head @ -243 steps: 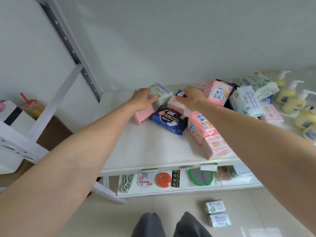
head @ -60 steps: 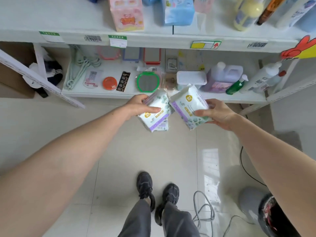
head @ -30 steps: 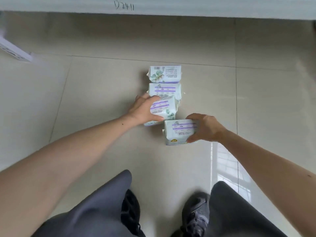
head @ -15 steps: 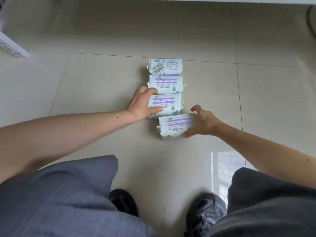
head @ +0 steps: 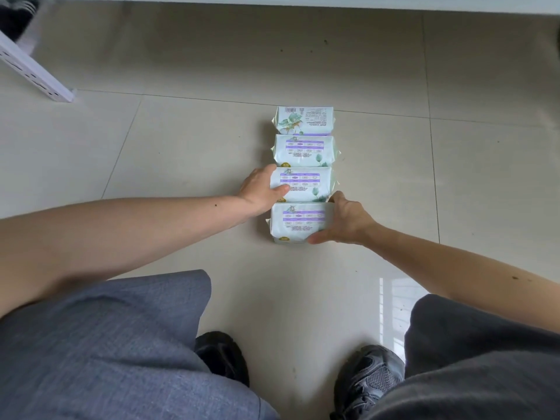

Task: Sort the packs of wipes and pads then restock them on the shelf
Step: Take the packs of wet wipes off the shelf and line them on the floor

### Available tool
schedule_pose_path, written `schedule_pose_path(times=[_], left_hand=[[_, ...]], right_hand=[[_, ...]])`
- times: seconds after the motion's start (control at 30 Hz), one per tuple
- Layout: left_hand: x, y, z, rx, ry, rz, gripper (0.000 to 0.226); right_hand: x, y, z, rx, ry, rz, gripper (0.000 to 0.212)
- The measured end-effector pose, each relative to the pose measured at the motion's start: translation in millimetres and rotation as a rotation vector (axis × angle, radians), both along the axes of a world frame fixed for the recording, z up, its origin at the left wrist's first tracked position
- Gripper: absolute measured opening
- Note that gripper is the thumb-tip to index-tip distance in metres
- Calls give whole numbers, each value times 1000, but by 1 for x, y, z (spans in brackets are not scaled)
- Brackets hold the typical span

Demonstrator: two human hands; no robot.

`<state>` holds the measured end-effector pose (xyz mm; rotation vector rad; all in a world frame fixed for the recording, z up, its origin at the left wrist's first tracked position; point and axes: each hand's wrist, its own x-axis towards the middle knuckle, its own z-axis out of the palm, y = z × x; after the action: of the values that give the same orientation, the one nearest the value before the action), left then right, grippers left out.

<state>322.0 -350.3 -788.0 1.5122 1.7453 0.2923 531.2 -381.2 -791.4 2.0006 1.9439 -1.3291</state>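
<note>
We have four matching pale green packs lined up on the floor (head: pixel 181 140), running from 12 o'clock down toward us at 6. The farthest pack (head: pixel 304 120) and the second pack (head: pixel 304 150) lie untouched, edge to edge. Our left hand (head: pixel 260 190) grips the left end of the third pack (head: pixel 304 184), thumb laid across its top, and our right hand (head: pixel 342 221) curls round the right end of the nearest pack (head: pixel 298 222), thumb under its near edge. We judge this grouping is the sorting step: like packs gathered in one file (easy to scoop up later) before they go back to the shelf (head: pixel 303 1), whose edge shows at 12 o'clock.

Half a second ago the nearest pack sat skewed and offset toward 3 o'clock; now it lies square, touching the third pack and in line with the rest. Our left hand has kept its hold throughout.
</note>
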Motion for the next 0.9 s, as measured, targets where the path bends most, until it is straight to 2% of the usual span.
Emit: schedule_pose_path(times=[0.13,0.33,0.4,0.5,0.6,0.9], left_hand=[[-2,4,-3,-17,-6,28,55],[-10,10,5,-46,57,116,56],[-11,9,17,-55,63,159,54],[-10,1,50,-100,84,190,51],[-5,-5,102,-136,97,196,50],[2,5,322,-87,75,174,45]], right_hand=[[-2,1,0,-98,78,-53,91],[15,10,21,-185,-40,2,113],[26,18,41,-235,-37,-17,105],[36,27,83,-266,-43,-3,75],[39,33,131,-261,-5,-112,46],[34,49,338,-284,30,-174,33]])
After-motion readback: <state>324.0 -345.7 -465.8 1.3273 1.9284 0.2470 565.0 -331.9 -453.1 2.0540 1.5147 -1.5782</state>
